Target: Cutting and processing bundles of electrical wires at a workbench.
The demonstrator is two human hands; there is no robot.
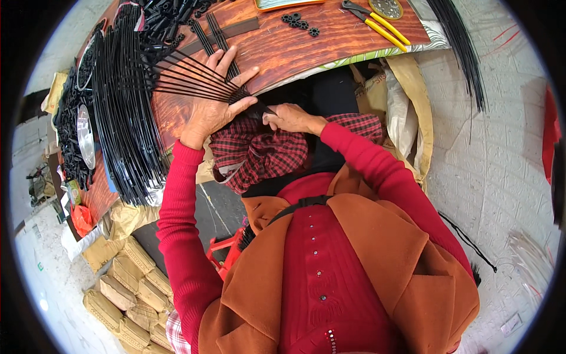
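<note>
Head view: our left hand (213,106) lies flat and open on the wooden table (295,50), fingers spread over a fan of thin black rods (188,79), while our right hand (289,118) pinches shut on the gathered end of those rods at the table's near edge. A big heap of black rods (127,112) lies on the table left of the fan, small black rings (299,22) sit beyond it, and yellow-handled pliers (377,23) rest at the table's far right.
</note>
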